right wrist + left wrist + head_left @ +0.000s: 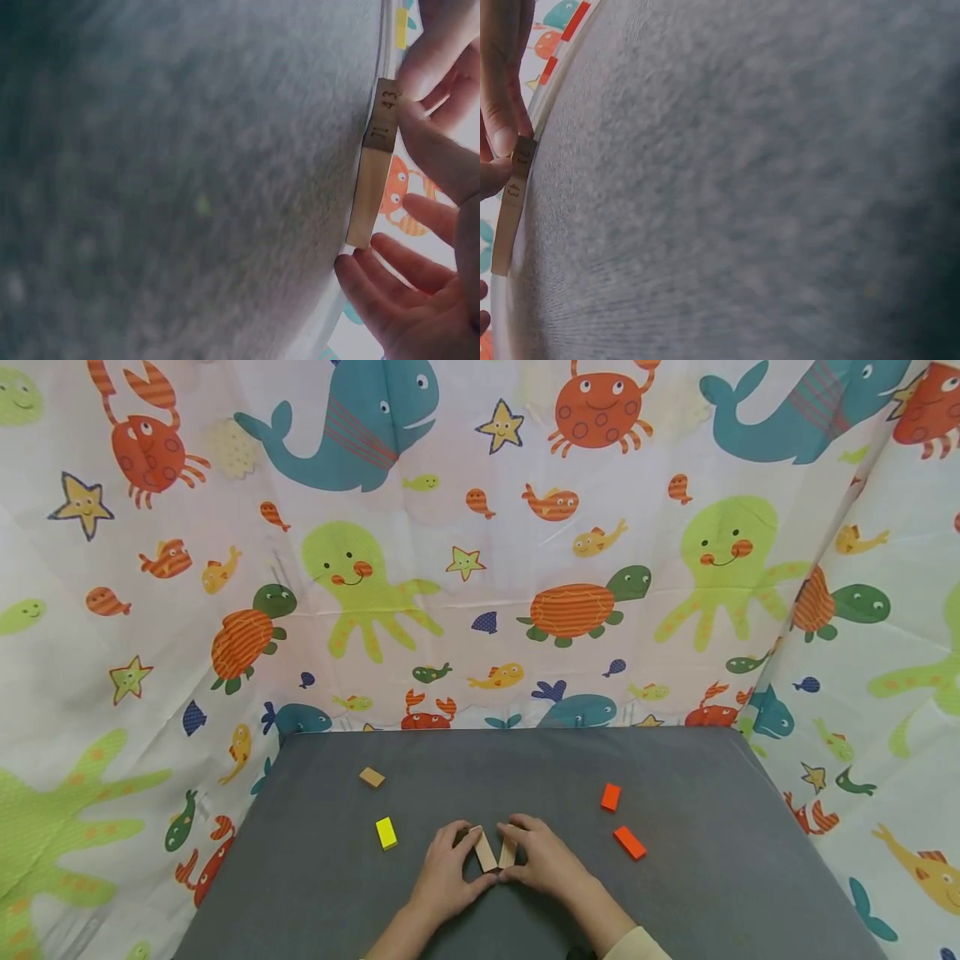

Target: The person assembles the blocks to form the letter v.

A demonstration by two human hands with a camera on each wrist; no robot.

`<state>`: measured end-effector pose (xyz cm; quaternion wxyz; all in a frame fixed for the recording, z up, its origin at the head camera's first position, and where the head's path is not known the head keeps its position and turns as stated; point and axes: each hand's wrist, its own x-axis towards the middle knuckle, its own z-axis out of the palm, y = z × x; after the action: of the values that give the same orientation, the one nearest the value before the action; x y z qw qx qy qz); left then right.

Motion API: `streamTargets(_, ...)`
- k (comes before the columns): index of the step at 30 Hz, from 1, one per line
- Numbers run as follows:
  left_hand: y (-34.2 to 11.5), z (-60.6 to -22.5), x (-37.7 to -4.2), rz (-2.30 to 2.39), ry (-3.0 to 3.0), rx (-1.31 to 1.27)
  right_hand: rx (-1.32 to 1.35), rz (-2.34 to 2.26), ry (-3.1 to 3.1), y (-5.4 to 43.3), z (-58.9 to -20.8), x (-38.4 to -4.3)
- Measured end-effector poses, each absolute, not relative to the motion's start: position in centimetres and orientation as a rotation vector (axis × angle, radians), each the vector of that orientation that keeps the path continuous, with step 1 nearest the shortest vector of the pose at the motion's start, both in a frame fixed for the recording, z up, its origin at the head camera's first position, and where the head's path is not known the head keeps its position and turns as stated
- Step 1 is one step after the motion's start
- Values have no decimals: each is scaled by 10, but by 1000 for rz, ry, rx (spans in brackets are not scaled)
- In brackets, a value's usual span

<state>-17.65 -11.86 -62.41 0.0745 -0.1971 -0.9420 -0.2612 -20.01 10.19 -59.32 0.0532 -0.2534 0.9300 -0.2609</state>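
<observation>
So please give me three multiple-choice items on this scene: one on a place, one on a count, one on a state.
1. Where is the small yellow block?
A. beside the left hand
B. beside the right hand
C. off the grey table
2. How many orange blocks lie on the table?
A. one
B. two
C. four
3. The two plain wooden blocks between the hands are
A. untouched
B. stacked
C. held by both hands

Key: 1 A, it lies just left of that hand; 2 B, two orange blocks lie at right; 3 C, fingers of both hands touch them.

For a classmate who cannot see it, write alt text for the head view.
Two hands, left and right, hold two plain wooden blocks together on a grey table. A yellow block, a tan block and two orange blocks lie around them.
</observation>
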Motion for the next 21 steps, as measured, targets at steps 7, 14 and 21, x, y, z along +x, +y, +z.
streamTargets(7,-116,-621,-163,-749,-2816,-674,-785,-849,2809,108,-588,-199)
streamTargets(14,-110,-621,-151,-690,-2883,-779,-719,-916,2820,120,-585,-201)
streamTargets(21,-106,-624,-146,-641,-2938,-854,-637,-918,2878,138,-583,-207)
